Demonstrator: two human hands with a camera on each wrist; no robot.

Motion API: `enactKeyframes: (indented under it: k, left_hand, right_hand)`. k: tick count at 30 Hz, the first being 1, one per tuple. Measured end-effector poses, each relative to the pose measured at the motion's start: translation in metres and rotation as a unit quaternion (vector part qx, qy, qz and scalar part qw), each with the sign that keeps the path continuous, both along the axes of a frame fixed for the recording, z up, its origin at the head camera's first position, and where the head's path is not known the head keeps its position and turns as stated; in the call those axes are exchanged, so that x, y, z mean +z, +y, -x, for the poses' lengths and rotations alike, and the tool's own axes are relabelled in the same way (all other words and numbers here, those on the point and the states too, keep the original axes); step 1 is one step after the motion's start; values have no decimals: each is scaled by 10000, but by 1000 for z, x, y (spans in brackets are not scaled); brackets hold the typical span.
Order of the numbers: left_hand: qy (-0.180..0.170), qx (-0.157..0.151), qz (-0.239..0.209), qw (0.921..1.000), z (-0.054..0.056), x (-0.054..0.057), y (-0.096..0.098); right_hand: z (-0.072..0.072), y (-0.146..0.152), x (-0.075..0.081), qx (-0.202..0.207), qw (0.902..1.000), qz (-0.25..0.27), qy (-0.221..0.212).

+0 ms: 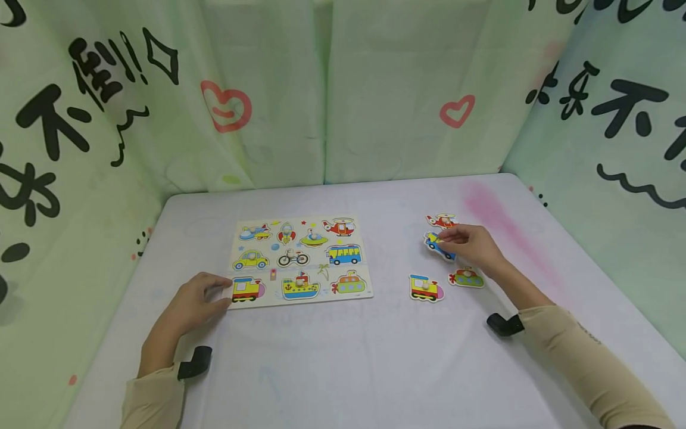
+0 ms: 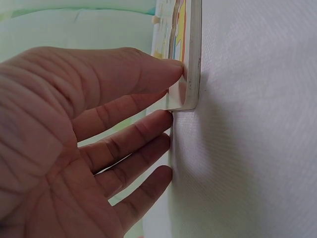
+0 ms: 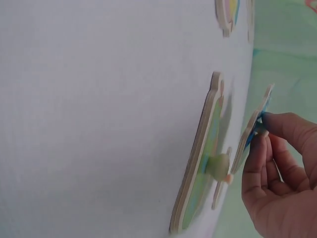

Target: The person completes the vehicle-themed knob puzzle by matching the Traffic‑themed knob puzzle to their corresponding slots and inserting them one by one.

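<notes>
A peg puzzle board (image 1: 274, 287) with printed vehicles lies flat on the table. My left hand (image 1: 195, 302) is at its left side, thumb at the near corner and index finger higher along the edge. In the left wrist view, the left hand's (image 2: 94, 129) thumb overlaps the board's corner (image 2: 190, 96), fingers fairly straight and the lower fingertips beside it. My right hand (image 1: 474, 245) pinches a blue bus puzzle piece (image 1: 435, 243) by its knob. The right wrist view shows the bus piece (image 3: 245, 136) tilted, between the right hand's (image 3: 282, 163) thumb and finger.
A red helicopter piece (image 1: 440, 220) lies just beyond the right hand. Nearer are a train piece (image 1: 423, 288) and a green submarine piece (image 1: 466, 277), whose knob stands up in the right wrist view. Green printed curtains (image 1: 375, 143) hang around the white-covered table (image 1: 332, 369).
</notes>
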State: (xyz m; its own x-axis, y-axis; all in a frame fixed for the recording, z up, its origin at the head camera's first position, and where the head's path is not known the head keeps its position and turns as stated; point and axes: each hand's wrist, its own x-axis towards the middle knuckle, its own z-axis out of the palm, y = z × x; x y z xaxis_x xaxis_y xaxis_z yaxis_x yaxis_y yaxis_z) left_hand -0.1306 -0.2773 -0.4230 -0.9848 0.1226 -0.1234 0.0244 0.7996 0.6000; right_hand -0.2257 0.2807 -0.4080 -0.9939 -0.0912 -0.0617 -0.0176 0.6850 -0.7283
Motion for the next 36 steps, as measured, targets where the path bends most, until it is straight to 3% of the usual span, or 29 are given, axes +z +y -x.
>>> enactKeyframes:
  k: [13,36]
  left_hand:
    - [-69,58,-16,10000,1,-1,2]
    - [-102,145,65,9998,2,-3,2]
  right_hand:
    - [-10,-29,8,-38,9949,1009,17]
    - [1,-115,-7,674,9884,1344,-231]
